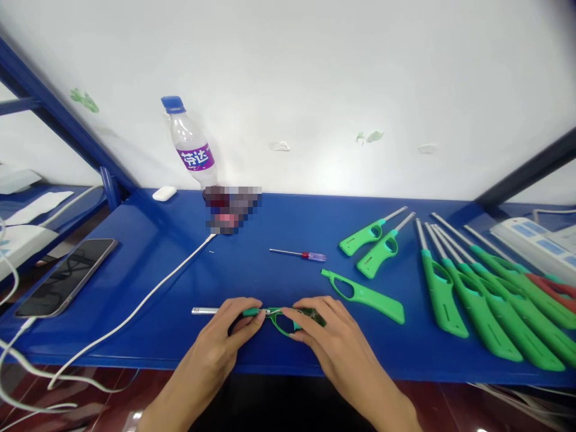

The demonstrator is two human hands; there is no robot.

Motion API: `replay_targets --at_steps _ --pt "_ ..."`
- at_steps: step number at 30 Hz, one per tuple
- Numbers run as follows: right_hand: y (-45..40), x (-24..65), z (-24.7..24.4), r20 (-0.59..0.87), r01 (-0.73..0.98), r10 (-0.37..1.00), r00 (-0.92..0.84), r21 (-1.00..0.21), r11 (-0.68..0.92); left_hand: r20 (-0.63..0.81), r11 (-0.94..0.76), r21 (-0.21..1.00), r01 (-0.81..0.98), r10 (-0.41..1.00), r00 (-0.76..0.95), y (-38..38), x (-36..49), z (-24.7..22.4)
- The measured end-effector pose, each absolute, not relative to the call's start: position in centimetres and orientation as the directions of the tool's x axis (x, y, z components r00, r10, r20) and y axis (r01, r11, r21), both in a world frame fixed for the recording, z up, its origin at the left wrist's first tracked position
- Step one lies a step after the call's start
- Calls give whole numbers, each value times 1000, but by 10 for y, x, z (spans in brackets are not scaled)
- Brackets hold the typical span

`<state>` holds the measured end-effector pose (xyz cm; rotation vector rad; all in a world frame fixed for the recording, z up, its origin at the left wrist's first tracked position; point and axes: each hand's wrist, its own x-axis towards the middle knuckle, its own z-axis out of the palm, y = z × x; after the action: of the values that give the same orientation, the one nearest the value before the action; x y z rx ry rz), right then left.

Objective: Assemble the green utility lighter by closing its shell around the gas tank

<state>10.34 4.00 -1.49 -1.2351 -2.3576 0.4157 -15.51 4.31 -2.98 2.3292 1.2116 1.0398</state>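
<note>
Near the front edge of the blue table, a green long-nosed lighter (283, 324) with its inside partly exposed lies across both hands. My left hand (229, 333) pinches it where the silver tube meets the green part; the tube sticks out to the left. My right hand (326, 333) grips the handle end, fingers over the part behind the trigger loop, so much of that end is hidden. A loose green handle shell (369, 297) lies just beyond the right hand. Farther back is a small screwdriver (299, 255) with a clear purple handle.
Two whole lighters (378, 258) lie back right, with several more lighters (483, 306) lined up by a white power strip (531, 240). At left are a phone (67, 279), a white cable (148, 300), a white case (164, 193) and a bottle (193, 144). A wall stands behind.
</note>
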Motion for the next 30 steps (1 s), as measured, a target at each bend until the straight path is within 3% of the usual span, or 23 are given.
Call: replay_targets --at_steps 6,11,15,22,30 --pt "41 104 -17 248 701 827 -505 -442 560 441 -588 635 500 808 391 46 -152 -15" --pt "41 104 -16 276 700 819 -504 -425 574 520 -679 511 527 733 439 48 -150 -11" --pt "41 104 -15 260 690 824 -504 -453 564 490 -632 433 643 764 421 42 -139 -9" --pt "39 105 -17 241 693 832 -500 -466 551 545 -582 396 710 772 328 44 -114 -19" --pt "37 106 -23 234 657 901 -365 -620 428 527 -609 438 661 770 360 47 -117 -24"
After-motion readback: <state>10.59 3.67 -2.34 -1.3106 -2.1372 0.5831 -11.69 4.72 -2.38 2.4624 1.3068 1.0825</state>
